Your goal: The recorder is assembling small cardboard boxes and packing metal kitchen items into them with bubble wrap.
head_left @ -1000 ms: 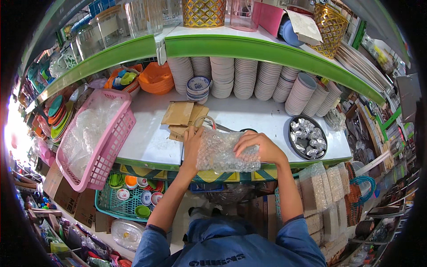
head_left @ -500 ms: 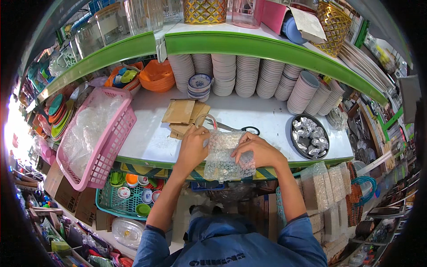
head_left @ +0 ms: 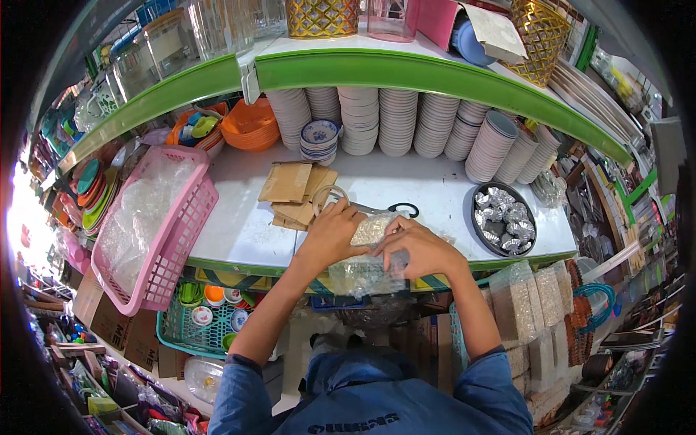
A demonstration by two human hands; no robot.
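A piece of clear bubble wrap (head_left: 360, 277) lies at the front edge of the shelf, bunched and partly hanging over it. My left hand (head_left: 332, 235) grips its left side, fingers bent over the upper part. With thumb and fingers pinched, my right hand (head_left: 419, 250) holds the wrap's right side. Whatever the wrap may enclose is not clear. Just beyond my left hand are a roll of tape (head_left: 323, 196) and several folded cardboard pieces (head_left: 286, 183). Scissors with a black handle (head_left: 403, 209) lie behind the wrap, their blades partly hidden.
At left stands a pink basket (head_left: 185, 217) of plastic wrap. Stacks of white cups (head_left: 397, 123), patterned bowls (head_left: 319, 138) and orange bowls (head_left: 250, 127) line the back. A round black tray (head_left: 505, 250) of foil-like pieces sits right. Above runs a green-edged shelf (head_left: 428, 76).
My left hand has moved right and in over the wrap, closer to my right hand. The wrap looks more folded and gathered. The view has shifted slightly.
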